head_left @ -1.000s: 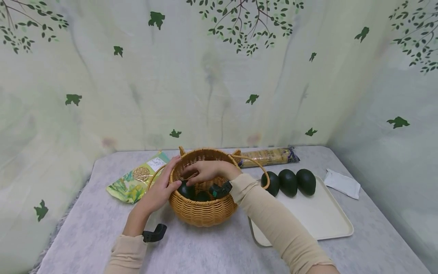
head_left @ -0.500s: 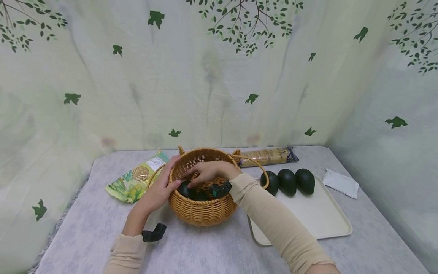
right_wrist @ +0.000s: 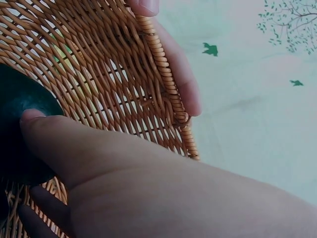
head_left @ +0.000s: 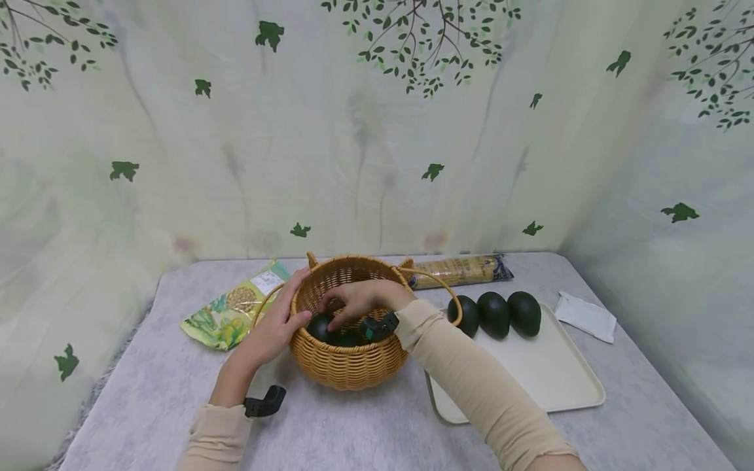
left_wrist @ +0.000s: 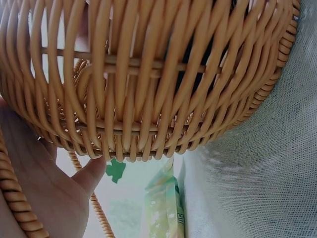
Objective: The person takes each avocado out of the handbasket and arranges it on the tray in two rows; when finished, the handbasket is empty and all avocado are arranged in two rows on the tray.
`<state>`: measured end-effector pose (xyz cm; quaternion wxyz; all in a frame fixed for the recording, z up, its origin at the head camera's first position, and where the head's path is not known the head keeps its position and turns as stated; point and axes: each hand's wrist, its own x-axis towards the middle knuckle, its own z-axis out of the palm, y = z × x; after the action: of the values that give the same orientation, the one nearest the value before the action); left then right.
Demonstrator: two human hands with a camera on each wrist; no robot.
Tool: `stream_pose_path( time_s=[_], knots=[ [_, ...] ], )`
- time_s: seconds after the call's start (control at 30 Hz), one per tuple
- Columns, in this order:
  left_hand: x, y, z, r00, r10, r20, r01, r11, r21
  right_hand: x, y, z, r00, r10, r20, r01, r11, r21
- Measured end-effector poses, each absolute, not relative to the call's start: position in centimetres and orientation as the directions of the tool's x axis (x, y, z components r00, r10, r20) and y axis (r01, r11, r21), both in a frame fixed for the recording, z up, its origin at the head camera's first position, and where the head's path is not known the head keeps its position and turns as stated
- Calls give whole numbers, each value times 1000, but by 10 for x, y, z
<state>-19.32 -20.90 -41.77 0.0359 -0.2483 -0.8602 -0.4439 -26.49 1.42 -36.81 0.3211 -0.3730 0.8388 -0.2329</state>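
Steadying a round wicker basket (head_left: 347,367) on a pale grey surface (head_left: 330,432) while reaching down inside it. Gripping the basket's rim at the left with the left hand (head_left: 279,322), hooking the thumb over the edge and laying fingers along the outer wall. Holding a dark fruit (head_left: 319,328) low in the basket's left side with the right hand (head_left: 362,299), pressing the thumb against its smooth skin and curling fingers round the farther side, partly out of sight. Gripping it just beside a second dark fruit (head_left: 353,339) in the same basket, touching or not being impossible to tell. Wearing tan sleeves (head_left: 471,366) and a black wrist device (head_left: 265,401) on each arm. Passing the right forearm over the near left part of a cream tray (head_left: 548,379) bearing three dark oval fruits (head_left: 493,315) in a row at its far side. Seeing, from the left wrist, open weave up close and a wrapped handle (left_wrist: 20,204) crossing before the hand. Sharing the surface with a green-and-yellow bag (head_left: 232,307) left of the basket, a long clear packet (head_left: 459,271) behind to the right and a white packet (head_left: 586,316) just beside the tray. Working before a pale backdrop (head_left: 353,163) printed with leafy branches.
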Motion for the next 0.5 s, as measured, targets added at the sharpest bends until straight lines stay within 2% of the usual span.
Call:
stream_pose_path(
  time_s=[0.3,0.5],
  knots=[
    [-194,-209,-418,-871,398,288,465,481,743,-263,16,-367,-474,-800,-366,-510,589,-627],
    [-194,-208,-417,-875,395,279,457,487,745,-263,17,-368,-483,-797,-362,-494,589,-639]
  ],
)
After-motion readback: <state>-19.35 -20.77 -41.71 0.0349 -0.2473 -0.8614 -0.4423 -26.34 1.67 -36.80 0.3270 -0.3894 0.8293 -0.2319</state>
